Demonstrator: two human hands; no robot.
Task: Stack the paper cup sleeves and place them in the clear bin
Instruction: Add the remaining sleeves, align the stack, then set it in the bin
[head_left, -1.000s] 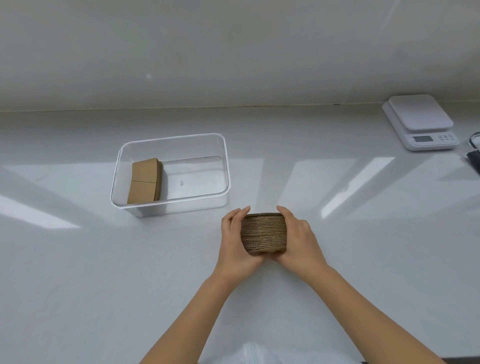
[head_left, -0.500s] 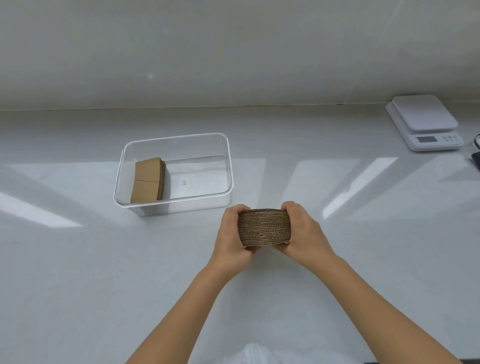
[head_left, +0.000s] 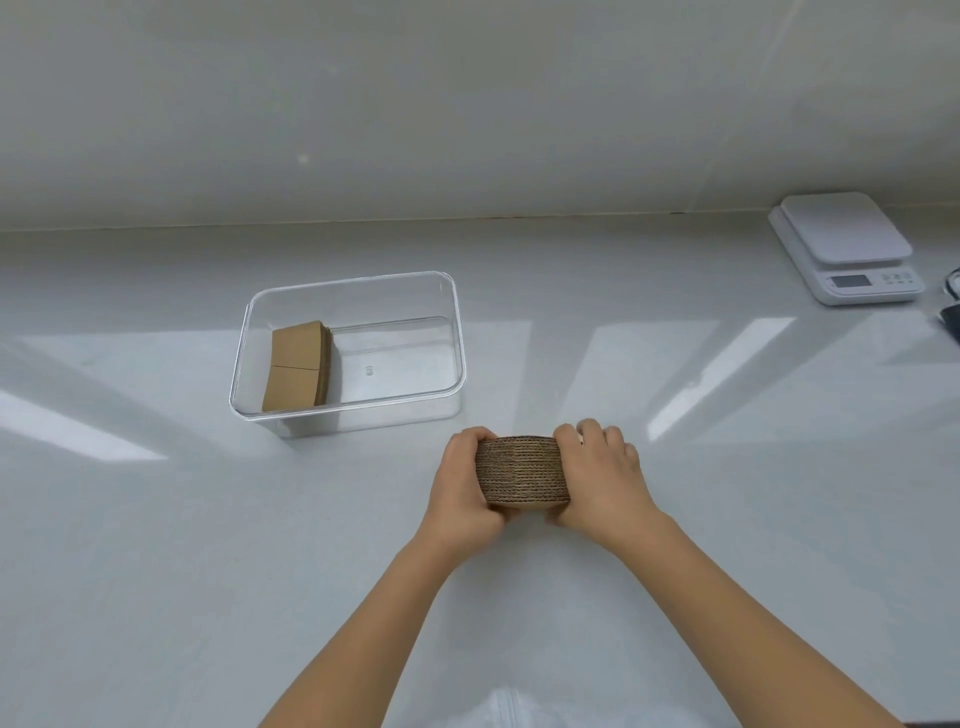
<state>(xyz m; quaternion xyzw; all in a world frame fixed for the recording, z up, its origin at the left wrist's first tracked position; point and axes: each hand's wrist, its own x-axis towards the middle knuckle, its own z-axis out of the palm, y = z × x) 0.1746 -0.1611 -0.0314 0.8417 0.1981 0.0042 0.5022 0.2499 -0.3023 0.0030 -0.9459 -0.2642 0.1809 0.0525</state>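
A thick stack of brown corrugated cup sleeves is squeezed between my two hands just in front of the clear bin. My left hand grips its left end and my right hand grips its right end, fingers curled over the top. The clear bin stands on the counter, behind and left of the stack. Inside it, against the left wall, stands another stack of sleeves on edge.
A white kitchen scale sits at the far right by the wall. A dark object shows at the right edge. The pale counter meets the wall behind the bin.
Both hands have closed tighter over the stack and carried it a little forward, toward the bin.
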